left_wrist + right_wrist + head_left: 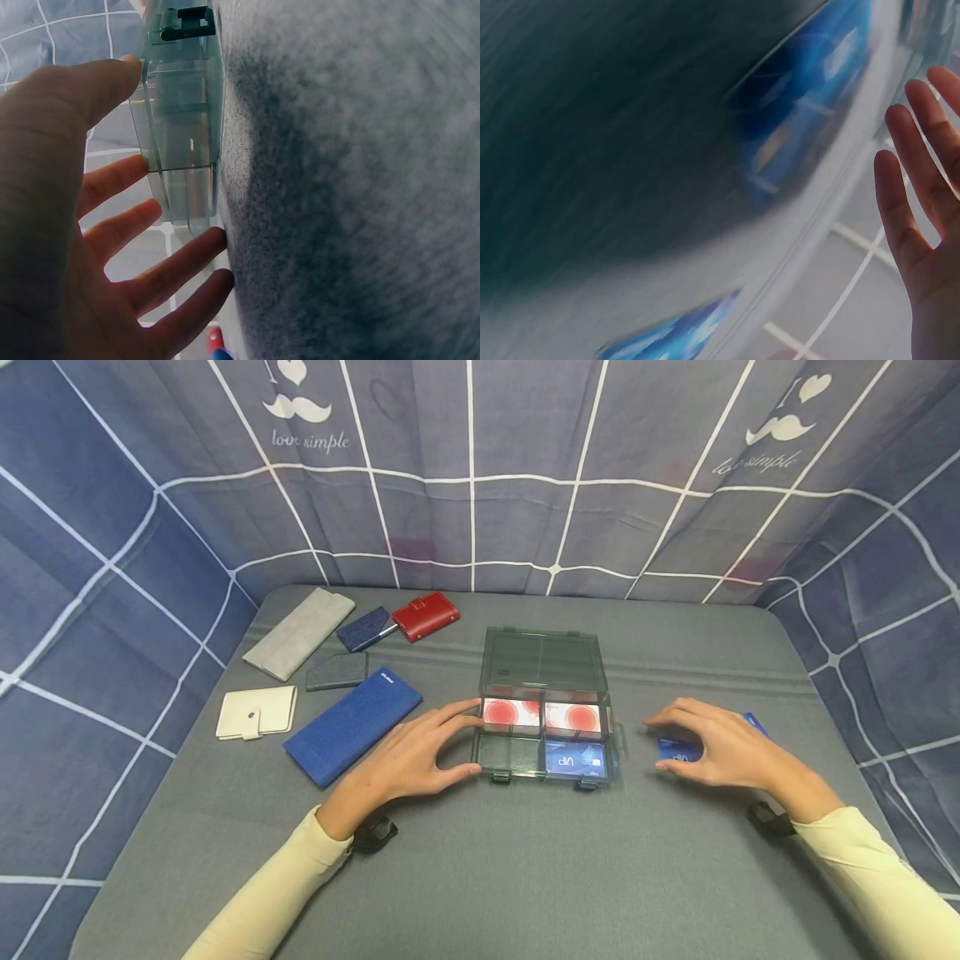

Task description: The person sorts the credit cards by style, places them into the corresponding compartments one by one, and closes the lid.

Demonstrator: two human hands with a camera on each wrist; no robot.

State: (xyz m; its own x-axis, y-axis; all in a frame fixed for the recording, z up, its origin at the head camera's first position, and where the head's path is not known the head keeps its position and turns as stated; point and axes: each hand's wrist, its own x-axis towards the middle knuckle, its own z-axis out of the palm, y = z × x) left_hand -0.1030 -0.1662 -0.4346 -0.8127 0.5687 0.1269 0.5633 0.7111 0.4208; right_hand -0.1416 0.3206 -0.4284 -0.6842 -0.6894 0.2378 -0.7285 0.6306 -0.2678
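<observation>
A clear, dark-tinted plastic box (498, 752) lies with its lid (543, 660) folded back. Red-and-white cards (510, 713) fill its two rear compartments, and a blue VIP card (576, 760) lies in the front right one; the front left one shows its bare bottom. My left hand (420, 747) rests fingertips and thumb along the box's left side, fingers spread. To the right of the box, my right hand (720, 747) hovers over a blue VIP card (678, 752) on the table, fingers loosely bent. Another blue card (754, 723) shows partly behind that hand.
On the left lie a long blue wallet (352, 727), a cream wallet (257, 712), a light grey wallet (300, 633), a dark grey card holder (337, 671), a navy card holder (365, 629) and a red wallet (426, 616). Checked curtains (517, 518) surround the grey table (480, 877).
</observation>
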